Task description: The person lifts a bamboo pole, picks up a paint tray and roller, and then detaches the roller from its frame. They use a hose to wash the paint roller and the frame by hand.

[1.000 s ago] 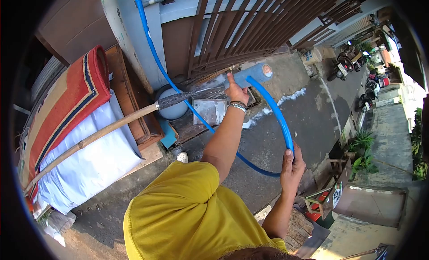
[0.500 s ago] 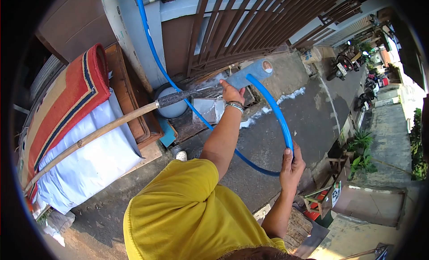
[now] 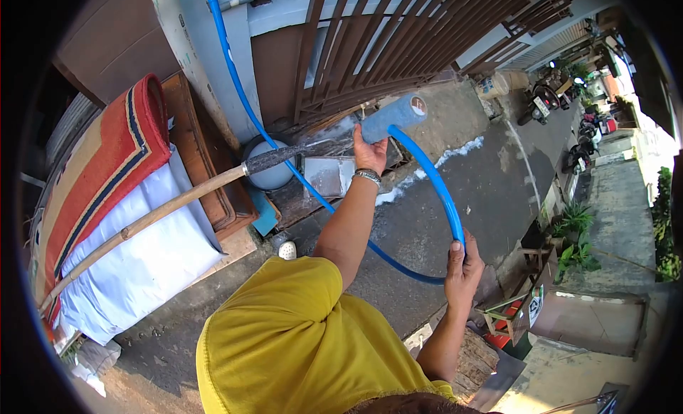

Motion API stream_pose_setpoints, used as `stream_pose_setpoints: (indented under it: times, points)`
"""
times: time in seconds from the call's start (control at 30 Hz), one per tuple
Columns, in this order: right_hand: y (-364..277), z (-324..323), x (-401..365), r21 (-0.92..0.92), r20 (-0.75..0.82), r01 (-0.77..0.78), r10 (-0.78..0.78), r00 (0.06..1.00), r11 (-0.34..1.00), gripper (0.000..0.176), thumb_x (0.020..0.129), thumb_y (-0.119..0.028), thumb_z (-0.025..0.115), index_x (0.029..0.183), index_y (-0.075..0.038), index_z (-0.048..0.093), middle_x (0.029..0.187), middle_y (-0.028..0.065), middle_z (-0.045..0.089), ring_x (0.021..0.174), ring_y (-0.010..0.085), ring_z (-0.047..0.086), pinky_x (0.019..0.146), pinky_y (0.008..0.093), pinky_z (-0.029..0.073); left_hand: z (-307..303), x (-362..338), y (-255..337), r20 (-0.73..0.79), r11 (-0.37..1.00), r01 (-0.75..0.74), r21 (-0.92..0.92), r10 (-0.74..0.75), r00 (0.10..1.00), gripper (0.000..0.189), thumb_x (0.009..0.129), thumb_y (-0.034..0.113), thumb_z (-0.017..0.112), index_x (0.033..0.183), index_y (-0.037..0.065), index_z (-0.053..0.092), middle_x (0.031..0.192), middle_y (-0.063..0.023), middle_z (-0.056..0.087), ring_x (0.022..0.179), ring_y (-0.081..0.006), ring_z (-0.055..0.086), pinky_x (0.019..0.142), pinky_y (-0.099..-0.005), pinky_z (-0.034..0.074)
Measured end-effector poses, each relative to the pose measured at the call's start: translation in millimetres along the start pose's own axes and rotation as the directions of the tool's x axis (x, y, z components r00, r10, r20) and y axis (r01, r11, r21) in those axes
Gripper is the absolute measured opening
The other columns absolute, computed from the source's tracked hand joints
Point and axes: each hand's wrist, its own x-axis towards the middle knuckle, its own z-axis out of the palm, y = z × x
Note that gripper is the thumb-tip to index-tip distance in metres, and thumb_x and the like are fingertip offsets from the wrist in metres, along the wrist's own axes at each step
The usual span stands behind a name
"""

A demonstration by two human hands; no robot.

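My left hand (image 3: 370,156), with a bracelet at its wrist, is closed against the near side of a blue-grey cylinder (image 3: 400,117); its fingertips are partly hidden. Closed around a blue hose (image 3: 442,190) is my right hand (image 3: 463,261), thumb on top. The hose's upper end meets the cylinder's lower side, and its other part loops behind my left forearm up to a pipe at the top. A wooden pole (image 3: 153,216) with a dark upper section (image 3: 274,158) runs from the lower left toward the cylinder, passing over a round basin (image 3: 270,173).
A red and beige rug (image 3: 107,165) and a white sheet (image 3: 142,257) lie at the left beside a brown wooden piece (image 3: 206,158). A brown slatted gate (image 3: 370,47) stands above. White foam (image 3: 459,150) streaks the pavement. Motorcycles (image 3: 544,104) and plants (image 3: 578,254) are at the right.
The cylinder and my left hand have shifted slightly left, and the hand has turned a little, showing more of its palm side. My right hand stays nearly in place on the hose.
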Motion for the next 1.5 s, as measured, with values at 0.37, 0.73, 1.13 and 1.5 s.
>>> stream_pose_setpoints:
  times: [0.37,0.73,1.13,1.5]
  points:
    - [-5.3,4.3,1.9,-0.026,0.010,0.016,-0.015,1.000,1.000,0.040,0.103,-0.033,0.056,0.121,0.001,0.065,0.067,0.0041,0.051,0.065,0.0099,0.049,0.059,0.0292,0.042,11.0,2.7,3.5,-0.348,0.954,0.098,0.283,0.007,0.938,0.061,0.095,0.069,0.044,0.115,0.013,0.058,0.090,-0.0060,0.067,0.069,-0.0194,0.063,0.053,-0.0285,0.055]
    - [4.9,-8.4,-5.4,0.063,-0.034,0.019,-0.017,0.999,0.998,0.045,0.103,-0.037,0.056,0.121,0.002,0.065,0.068,0.0024,0.052,0.065,0.0093,0.049,0.057,0.0282,0.040,-22.5,-64.3,19.4,0.202,0.413,-0.467,0.782,0.540,0.817,0.071,0.092,0.052,0.062,0.138,0.003,0.038,0.135,-0.0180,0.046,0.121,-0.0310,0.048,0.104,-0.0468,0.040]
    - [0.2,-15.4,-4.8,0.102,-0.114,0.025,-0.013,0.993,0.994,0.044,0.103,-0.038,0.055,0.122,0.001,0.064,0.068,0.0018,0.051,0.065,0.0086,0.048,0.058,0.0271,0.039,112.5,-59.4,15.1,0.903,-0.511,-0.759,0.403,0.088,0.420,0.057,0.068,0.031,0.084,0.114,0.006,0.059,0.105,-0.0205,0.068,0.098,-0.0395,0.066,0.083,-0.0473,0.053]
    - [-6.1,-2.1,4.1,0.154,-0.148,0.048,-0.025,0.989,0.987,0.042,0.103,-0.034,0.056,0.123,0.002,0.064,0.067,0.0008,0.051,0.062,0.0074,0.047,0.055,0.0265,0.037,119.5,-76.9,33.3,0.771,-0.464,-0.706,0.536,-0.073,0.633,0.071,0.070,0.040,0.083,0.127,0.007,0.055,0.099,-0.0212,0.071,0.094,-0.0421,0.069,0.083,-0.0483,0.054]
